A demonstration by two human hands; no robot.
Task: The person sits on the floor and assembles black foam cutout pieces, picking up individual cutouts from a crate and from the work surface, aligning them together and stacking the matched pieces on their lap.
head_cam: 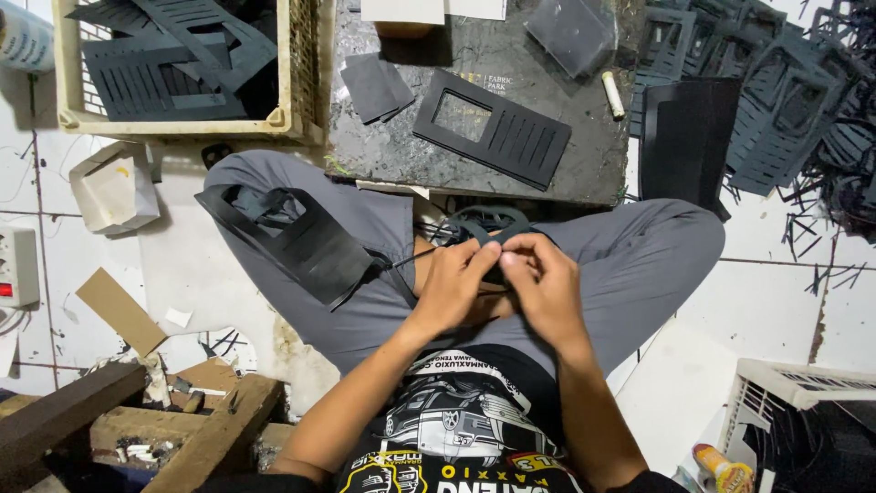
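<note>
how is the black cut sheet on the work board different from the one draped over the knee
The black cut sheet on the work board lies flat, its rectangular window and row of slots in plain sight. The black cut sheet over the knee is bent and folded across the grey trouser leg, hanging off it. The board sheet lies clear of both hands; the knee sheet is beside the left hand. Both are thin black material with cut-out openings.

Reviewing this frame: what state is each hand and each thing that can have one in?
Left hand: pinching a thin black strip.
Right hand: fingertips meeting the left's.
Black cut-out sheet: draped over the knee.
Slotted black panel: flat on the work board.
Cream crate: holding black cut-outs.
</note>
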